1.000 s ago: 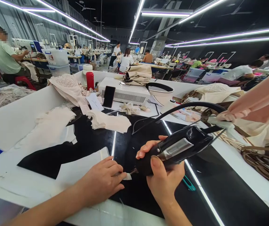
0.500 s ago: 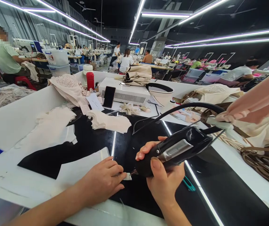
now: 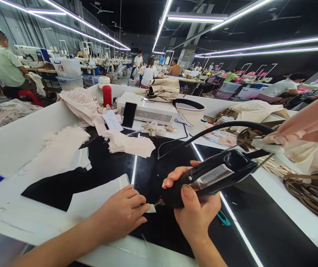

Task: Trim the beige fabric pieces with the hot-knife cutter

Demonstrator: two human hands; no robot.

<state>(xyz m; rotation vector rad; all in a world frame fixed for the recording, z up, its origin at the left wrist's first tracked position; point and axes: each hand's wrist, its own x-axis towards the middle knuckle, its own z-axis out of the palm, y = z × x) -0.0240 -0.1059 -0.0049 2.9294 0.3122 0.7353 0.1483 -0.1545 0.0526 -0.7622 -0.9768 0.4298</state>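
My right hand [image 3: 198, 211] is wrapped round a black corded hand tool [image 3: 214, 176] with a silver side plate and a thin metal tip. The tip points left and meets, or nearly meets, the end of a white fabric piece [image 3: 95, 196] on the black tabletop [image 3: 172, 233]. My left hand [image 3: 122, 213] pins this piece down, fingers bent and close together, fingertips just left of the tip. The fabric's middle is hidden beneath the hand. Pink cloth [image 3: 309, 122] is tied round the tool's cord end and stretches up to the right.
A stack of pale fabric pieces [image 3: 131, 144] lies ahead, with more cut fabric [image 3: 56, 152] on the left. Behind stand a phone [image 3: 129, 115], a red bottle [image 3: 107, 95] and a white vented box [image 3: 148, 105]. Teal-handled snips [image 3: 223, 218] lie right; brown straps [image 3: 306, 189] beyond.
My right hand and the tool have shifted slightly to the right, the tool's rear end most. My left hand and the fabric stay in place.
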